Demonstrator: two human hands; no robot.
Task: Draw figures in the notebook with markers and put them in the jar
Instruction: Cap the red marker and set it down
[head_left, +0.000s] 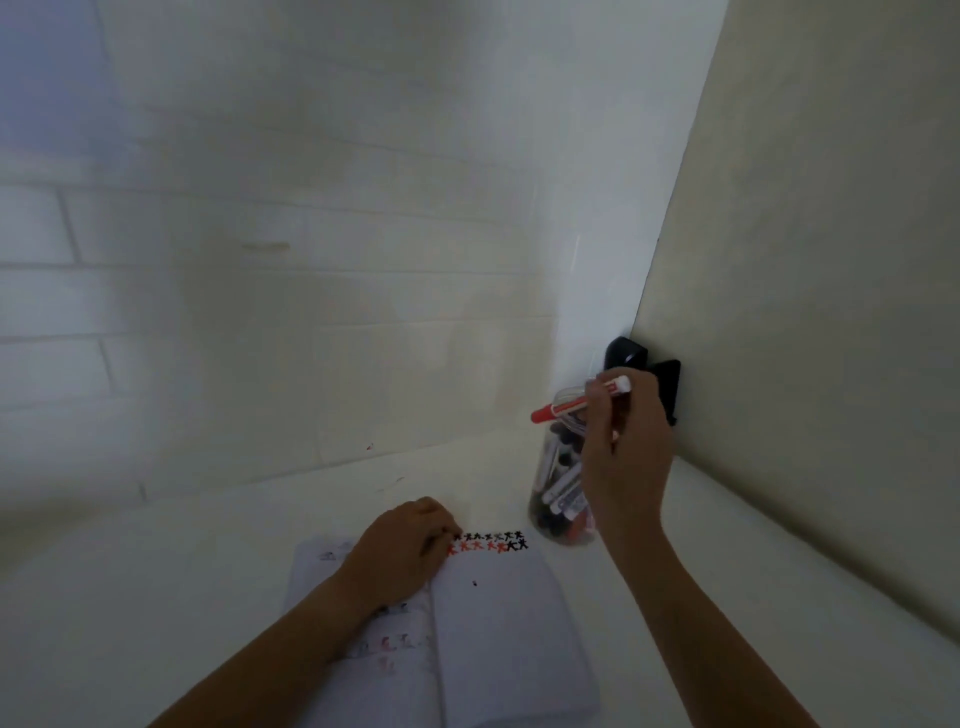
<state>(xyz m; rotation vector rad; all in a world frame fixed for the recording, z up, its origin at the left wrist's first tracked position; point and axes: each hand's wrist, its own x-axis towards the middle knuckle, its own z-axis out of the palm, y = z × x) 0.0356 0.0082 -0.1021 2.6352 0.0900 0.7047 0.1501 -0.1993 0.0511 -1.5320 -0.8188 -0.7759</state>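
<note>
Item: red marker, capped. Held in right hand, fingers pinched round barrel, tilted, cap end pointing left, just above jar mouth; prob. lined up for drop-in.
Jar: clear, on counter by rt wall, already holds several markers.
Notebook: open, near jar; rows of red + black figures along top of rt page.
Left hand: flat on pages, fingers loosely curled, gripping nothing; likely pinning book open.
Black object behind jar, unidentified.
</note>
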